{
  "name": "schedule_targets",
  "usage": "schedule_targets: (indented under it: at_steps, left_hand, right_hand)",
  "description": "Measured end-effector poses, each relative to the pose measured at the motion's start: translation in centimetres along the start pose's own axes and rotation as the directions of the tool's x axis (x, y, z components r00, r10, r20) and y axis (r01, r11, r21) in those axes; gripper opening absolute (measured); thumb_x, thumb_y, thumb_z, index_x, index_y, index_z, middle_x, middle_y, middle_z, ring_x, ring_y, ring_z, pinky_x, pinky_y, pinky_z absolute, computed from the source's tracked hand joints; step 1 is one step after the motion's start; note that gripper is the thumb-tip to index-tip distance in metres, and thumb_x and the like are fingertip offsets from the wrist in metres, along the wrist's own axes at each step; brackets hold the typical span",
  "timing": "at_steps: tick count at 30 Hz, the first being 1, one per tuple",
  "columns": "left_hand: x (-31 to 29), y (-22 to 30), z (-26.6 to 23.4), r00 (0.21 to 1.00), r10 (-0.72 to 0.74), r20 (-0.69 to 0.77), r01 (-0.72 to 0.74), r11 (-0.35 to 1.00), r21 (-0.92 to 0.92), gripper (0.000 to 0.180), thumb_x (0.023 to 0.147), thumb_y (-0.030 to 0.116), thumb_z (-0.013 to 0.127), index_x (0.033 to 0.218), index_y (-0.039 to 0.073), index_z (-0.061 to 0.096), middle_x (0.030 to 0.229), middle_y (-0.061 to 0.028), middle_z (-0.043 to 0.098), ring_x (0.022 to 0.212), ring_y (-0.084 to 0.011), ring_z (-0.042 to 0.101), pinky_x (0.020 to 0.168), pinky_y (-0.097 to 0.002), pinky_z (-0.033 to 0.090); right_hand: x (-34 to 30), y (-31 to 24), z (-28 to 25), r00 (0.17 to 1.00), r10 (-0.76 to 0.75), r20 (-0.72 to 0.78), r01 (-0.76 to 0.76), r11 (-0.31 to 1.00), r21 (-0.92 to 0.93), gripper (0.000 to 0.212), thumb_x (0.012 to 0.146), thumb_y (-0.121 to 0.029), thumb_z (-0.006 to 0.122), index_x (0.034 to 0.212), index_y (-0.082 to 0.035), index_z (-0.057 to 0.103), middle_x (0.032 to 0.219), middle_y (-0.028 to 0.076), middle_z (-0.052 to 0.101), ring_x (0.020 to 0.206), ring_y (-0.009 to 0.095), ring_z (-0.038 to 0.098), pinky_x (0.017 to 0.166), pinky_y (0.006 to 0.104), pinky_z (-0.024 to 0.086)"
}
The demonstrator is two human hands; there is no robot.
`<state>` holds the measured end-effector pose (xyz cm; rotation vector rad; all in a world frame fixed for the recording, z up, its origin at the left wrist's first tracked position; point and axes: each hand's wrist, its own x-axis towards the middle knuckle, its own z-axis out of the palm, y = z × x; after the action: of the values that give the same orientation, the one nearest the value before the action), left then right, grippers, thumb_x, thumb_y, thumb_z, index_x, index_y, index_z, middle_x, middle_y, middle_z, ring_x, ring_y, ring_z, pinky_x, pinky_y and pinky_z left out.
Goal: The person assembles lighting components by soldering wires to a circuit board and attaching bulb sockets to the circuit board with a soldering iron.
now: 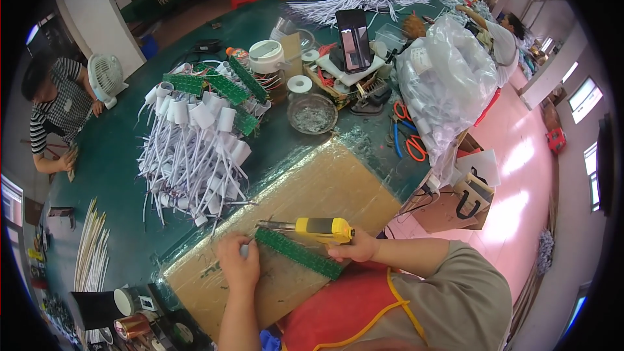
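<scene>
On the far left, a person in a striped top [47, 117] leans at the edge of a big green counter [117, 149], next to a white fan [106, 80]. Thin pale sticks [92, 253] lie nearer. Then comes a big heap of white cups with cords [192, 136], with green strips on top. A round bowl [312, 114] is next, then a black phone [353, 42] standing up, then a puffy clear bag [445, 68]. The floor [513, 201] on the right is pink and shiny.

In front, on a flat tan board [344, 185], the left hand [236, 263] is bent by the end of a long, thin green strip [300, 255]; I cannot tell if its grip is closed on it. The strip lies slanted, with tiny dots. Over it is a yellow and black tool [323, 227] with a metal tip, held in the right hand's [359, 247] grip.
</scene>
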<state>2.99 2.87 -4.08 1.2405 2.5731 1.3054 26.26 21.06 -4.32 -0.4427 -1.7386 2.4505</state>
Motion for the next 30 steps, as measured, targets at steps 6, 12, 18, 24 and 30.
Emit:
schedule_targets:
  at_steps: [6,12,18,24,30]
  left_hand:
    - [0.1,0.3,-0.1,1.0,-0.011,0.029,0.011,1.0,0.006,0.013,0.074,0.007,0.072,0.08,0.005,0.06,0.099,-0.0132,0.064,0.098,-0.0341,0.058,0.089,-0.0425,0.044]
    - [0.0,0.1,0.0,0.999,0.024,0.027,-0.024,1.0,0.015,0.014,0.073,0.006,0.071,0.08,0.006,0.059,0.101,-0.0123,0.064,0.099,-0.034,0.057,0.091,-0.0436,0.041]
    - [0.5,0.4,-0.1,0.998,0.063,0.024,-0.064,0.997,0.043,0.016,0.071,0.003,0.071,0.078,0.004,0.057,0.099,-0.0131,0.065,0.096,-0.0343,0.059,0.088,-0.0433,0.044]
    - [0.3,0.6,0.1,0.995,0.091,0.044,-0.094,0.994,0.052,0.015,0.072,0.006,0.07,0.079,0.006,0.057,0.101,-0.012,0.063,0.098,-0.0336,0.057,0.089,-0.0442,0.042]
    - [-0.9,-1.2,0.0,0.997,0.052,0.052,-0.057,0.992,0.111,0.014,0.074,0.011,0.071,0.082,0.007,0.06,0.101,-0.0131,0.063,0.1,-0.0351,0.057,0.089,-0.0451,0.042]
  right_hand:
    - [0.1,-0.1,0.0,1.0,-0.001,0.008,0.001,1.0,0.004,0.029,0.091,-0.018,0.07,0.113,-0.004,0.057,0.078,-0.001,0.057,0.064,0.008,0.052,0.058,0.0247,0.043]
    - [0.2,0.2,-0.3,1.0,-0.001,0.02,0.002,0.999,-0.039,0.029,0.091,-0.021,0.07,0.111,-0.005,0.058,0.078,-0.001,0.058,0.065,0.009,0.053,0.058,0.0244,0.043]
    - [0.4,-0.2,-0.2,1.0,0.009,0.014,-0.009,1.0,-0.028,0.032,0.09,-0.025,0.071,0.111,-0.004,0.059,0.076,-0.001,0.058,0.064,0.008,0.053,0.057,0.0241,0.042]
    - [-0.2,-0.1,-0.2,1.0,-0.003,-0.003,0.003,0.998,-0.07,0.031,0.09,-0.026,0.07,0.109,-0.004,0.059,0.073,-0.001,0.057,0.063,0.008,0.054,0.056,0.0241,0.042]
    - [0.2,0.8,-0.4,0.998,0.021,0.058,-0.022,1.0,0.015,0.023,0.089,-0.022,0.07,0.103,-0.007,0.06,0.076,-0.001,0.059,0.065,0.008,0.054,0.057,0.0255,0.044]
